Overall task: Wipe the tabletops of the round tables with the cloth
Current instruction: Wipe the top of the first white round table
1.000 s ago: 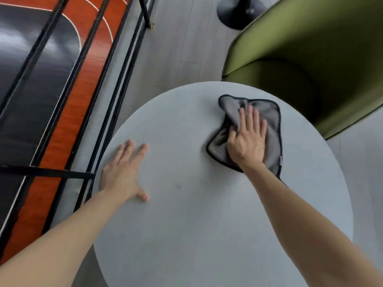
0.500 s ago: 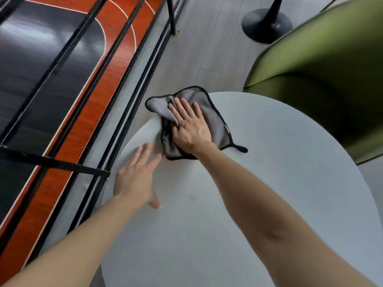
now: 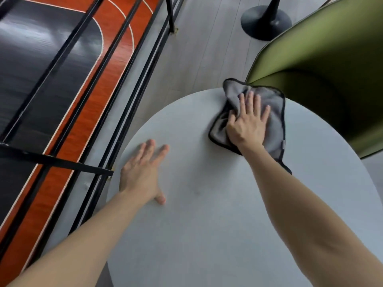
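Note:
A round pale grey table (image 3: 207, 214) fills the lower middle of the head view. A grey cloth (image 3: 273, 121) with a black hem lies crumpled at the table's far edge, one corner hanging over the rim. My right hand (image 3: 248, 123) presses flat on the cloth with straight, spread fingers. My left hand (image 3: 143, 175) rests flat on the bare tabletop near the left rim, fingers straight, holding nothing.
A green upholstered chair (image 3: 323, 65) stands close against the table's far right side. A black metal railing (image 3: 99, 112) runs along the left, with an orange and black court floor far below. The black base of another table (image 3: 266, 21) stands on the grey floor beyond.
My right hand has swept the cloth from the table's far left rim, near my left hand, across to the far right edge by the chair. My left hand has stayed in place.

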`<state>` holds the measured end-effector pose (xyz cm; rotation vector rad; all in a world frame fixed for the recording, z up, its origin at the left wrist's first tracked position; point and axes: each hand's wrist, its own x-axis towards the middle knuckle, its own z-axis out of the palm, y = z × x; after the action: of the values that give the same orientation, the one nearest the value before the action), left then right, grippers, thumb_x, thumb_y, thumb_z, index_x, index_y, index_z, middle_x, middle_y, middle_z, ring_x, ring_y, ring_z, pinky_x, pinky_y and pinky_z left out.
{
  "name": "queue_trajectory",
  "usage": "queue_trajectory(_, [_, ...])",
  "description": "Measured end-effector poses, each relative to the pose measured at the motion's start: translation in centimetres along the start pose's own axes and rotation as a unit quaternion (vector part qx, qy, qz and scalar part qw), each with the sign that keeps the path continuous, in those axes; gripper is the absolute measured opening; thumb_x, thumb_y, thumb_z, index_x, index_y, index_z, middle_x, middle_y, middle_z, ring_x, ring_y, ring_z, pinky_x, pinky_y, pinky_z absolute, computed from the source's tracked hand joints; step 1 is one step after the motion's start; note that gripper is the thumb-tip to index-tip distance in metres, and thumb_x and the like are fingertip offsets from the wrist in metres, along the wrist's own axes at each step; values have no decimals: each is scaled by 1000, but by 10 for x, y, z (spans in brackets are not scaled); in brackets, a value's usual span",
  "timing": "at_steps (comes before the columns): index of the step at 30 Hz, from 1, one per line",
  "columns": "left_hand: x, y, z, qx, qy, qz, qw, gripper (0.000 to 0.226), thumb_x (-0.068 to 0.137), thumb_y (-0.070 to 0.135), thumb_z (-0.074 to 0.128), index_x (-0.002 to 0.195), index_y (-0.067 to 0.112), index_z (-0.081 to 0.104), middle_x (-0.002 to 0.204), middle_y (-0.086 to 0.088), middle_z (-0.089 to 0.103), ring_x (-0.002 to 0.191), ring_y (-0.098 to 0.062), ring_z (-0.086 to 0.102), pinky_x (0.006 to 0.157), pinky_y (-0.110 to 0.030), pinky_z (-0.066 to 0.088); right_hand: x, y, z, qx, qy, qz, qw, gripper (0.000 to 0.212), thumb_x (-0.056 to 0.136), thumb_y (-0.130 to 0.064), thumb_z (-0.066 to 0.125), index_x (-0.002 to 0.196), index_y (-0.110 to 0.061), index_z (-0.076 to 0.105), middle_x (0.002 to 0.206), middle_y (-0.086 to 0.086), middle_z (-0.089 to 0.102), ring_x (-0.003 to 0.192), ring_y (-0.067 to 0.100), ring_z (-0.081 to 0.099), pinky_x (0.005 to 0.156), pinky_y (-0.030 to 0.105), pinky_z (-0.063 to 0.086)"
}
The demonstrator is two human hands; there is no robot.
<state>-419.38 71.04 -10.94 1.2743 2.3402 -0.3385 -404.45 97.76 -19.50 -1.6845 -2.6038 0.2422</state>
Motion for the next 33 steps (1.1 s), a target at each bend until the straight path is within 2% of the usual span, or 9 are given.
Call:
queue_trajectory(4, [3, -4, 0, 6, -4, -11, 1000, 167, 40, 64, 100, 165, 46, -9, 175, 5, -23, 163, -17, -13, 125, -41, 28, -9, -116, 20, -9, -21, -220, 975, 79, 98, -47, 33, 173, -26, 27, 183, 0, 14, 170, 26, 9, 134, 63, 6])
queue_trajectory(8, [2, -3, 1, 25, -11, -5, 1000, 166, 40, 68, 99, 165, 46, -8, 175, 7, -24, 163, -16, -13, 123, -44, 33, -10, -116, 23, -12, -51, -248, 967, 77, 102, -46, 18, 175, -24, 19, 184, -3, 9, 170, 20, 4, 136, 56, 1])
queue_trajectory(10, [0, -1, -1, 15, -12, -8, 1000, 169, 40, 65, 100, 163, 48, -14, 175, 8, -23, 163, -16, -13, 120, -48, 37, -2, -81, 17, -2, -40, -202, 979, 76, 102, -46, 19, 176, -24, 18, 184, -3, 8, 170, 18, 3, 137, 53, 1])
queue_trajectory(14, [0, -2, -1, 16, -15, -11, 1000, 169, 41, 64, 100, 162, 50, -16, 175, 9, -24, 163, -15, -14, 120, -53, 36, 3, 31, -1, 7, -17, -20, 1000, 78, 102, -49, 17, 176, -23, 12, 184, 0, 2, 170, 19, -1, 137, 53, -1])
queue_trajectory(19, [-1, -5, -1, 18, -17, -4, 1000, 169, 40, 70, 98, 162, 50, -17, 175, 8, -24, 163, -16, -15, 122, -54, 33, -72, 163, -23, 40, -2, 213, 976, 83, 103, -60, 11, 176, -22, 6, 184, 0, -5, 170, 19, -7, 137, 53, -5])
queue_trajectory(22, [-1, -9, 2, 15, -16, 8, 1000, 169, 37, 72, 97, 164, 49, -13, 176, 6, -20, 164, -18, -10, 124, -52, 29, -112, 182, -21, 38, 1, 282, 959, 85, 102, -63, 12, 176, -21, 6, 184, 1, -4, 170, 19, -8, 136, 54, -6])
queue_trajectory(25, [0, -11, 2, 18, -10, 19, 1000, 169, 34, 76, 95, 164, 49, -10, 176, 5, -17, 164, -19, -6, 126, -49, 27, -97, 165, -22, 43, 14, 313, 949, 85, 102, -64, 14, 176, -21, 7, 184, 2, -4, 170, 22, -8, 135, 60, -6])
queue_trajectory(28, [2, -11, 1, 23, 0, 26, 999, 169, 35, 77, 94, 164, 50, -12, 176, 5, -17, 164, -19, -6, 126, -47, 26, -46, 117, -19, 36, 25, 252, 967, 84, 102, -64, 18, 176, -25, 12, 184, 1, -1, 170, 24, -5, 134, 63, -6])
queue_trajectory(33, [6, -10, 3, 10, -1, 10, 1000, 172, 33, 71, 98, 164, 49, -11, 176, 6, -17, 164, -19, -7, 126, -51, 28, 8, -63, 8, 10, -5, -29, 1000, 75, 103, -56, 30, 174, -32, 26, 184, 0, 11, 170, 25, 4, 133, 64, -3])
